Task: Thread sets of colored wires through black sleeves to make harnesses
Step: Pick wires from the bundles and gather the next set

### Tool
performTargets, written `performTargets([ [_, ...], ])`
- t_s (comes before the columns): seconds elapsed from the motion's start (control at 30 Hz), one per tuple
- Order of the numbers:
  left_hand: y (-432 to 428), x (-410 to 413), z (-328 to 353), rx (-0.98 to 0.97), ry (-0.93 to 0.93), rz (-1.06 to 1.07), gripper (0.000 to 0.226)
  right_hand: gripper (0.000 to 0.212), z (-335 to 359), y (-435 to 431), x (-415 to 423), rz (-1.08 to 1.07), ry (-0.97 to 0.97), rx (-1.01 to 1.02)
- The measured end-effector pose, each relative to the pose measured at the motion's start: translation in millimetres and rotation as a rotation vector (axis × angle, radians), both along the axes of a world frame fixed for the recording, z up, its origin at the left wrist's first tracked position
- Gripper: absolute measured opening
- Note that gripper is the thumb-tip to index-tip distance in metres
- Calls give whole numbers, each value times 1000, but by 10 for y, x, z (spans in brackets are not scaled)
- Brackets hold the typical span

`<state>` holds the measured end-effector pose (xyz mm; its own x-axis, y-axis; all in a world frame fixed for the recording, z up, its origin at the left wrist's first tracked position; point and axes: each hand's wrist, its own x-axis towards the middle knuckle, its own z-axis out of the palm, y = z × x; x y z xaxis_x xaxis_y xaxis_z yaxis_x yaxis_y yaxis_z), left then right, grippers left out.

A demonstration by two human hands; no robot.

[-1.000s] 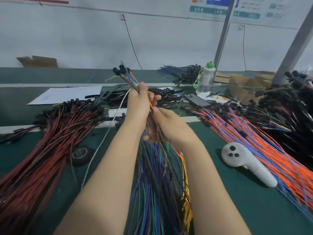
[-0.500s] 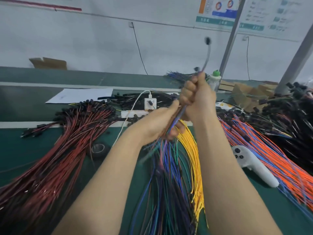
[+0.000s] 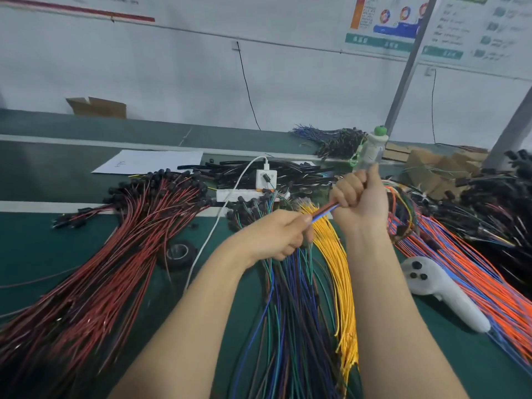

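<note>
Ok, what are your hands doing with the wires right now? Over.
Left hand grips the wire set, right hand fisted round it further up. Set stretched between them. Yellow wires heaped just below.

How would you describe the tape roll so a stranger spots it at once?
Find the big red wire pile on the table's left. By its right edge, beside the white cable, lies the tape roll: black, the only ring there.

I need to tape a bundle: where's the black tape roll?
Head view: the black tape roll lies on the green table left of the left hand, between the red wire pile and the white cable.
</note>
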<state>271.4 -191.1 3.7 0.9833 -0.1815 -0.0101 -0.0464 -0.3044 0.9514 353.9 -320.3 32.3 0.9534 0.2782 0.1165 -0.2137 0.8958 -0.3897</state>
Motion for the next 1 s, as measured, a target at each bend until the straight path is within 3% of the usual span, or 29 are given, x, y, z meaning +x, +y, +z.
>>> performTargets([
  [0.17, -39, 114, -52, -35, 2, 68, 35, 65, -182, 159, -77, 133, 0, -202],
  [0.3, 88, 119, -151, -357, 122, 162, 37, 65, -174, 103, -20, 2, -11, -106],
  [0.47, -105, 245, -257, -596, 106, 497, 37, 54, -258, 232, -52, -32, -26, -93],
  [0.6, -208, 273, -228, -898, 82, 466, 32, 50, -391, 377, -128, 62, -1, -107],
  [0.67, -200, 259, -232, -941, 58, 446, 29, 52, -418, 392, -127, 71, 21, -67],
  [0.77, -191, 216, -283, -661, -37, 459, 26, 51, -394, 344, -97, -14, 46, -76],
  [0.87, -123, 144, -300, -411, -197, 411, 3, 49, -335, 262, -43, -83, 51, -80],
  [1.0, -84, 108, -332, -139, -415, 337, 27, 49, -271, 224, -3, -101, 114, -25],
])
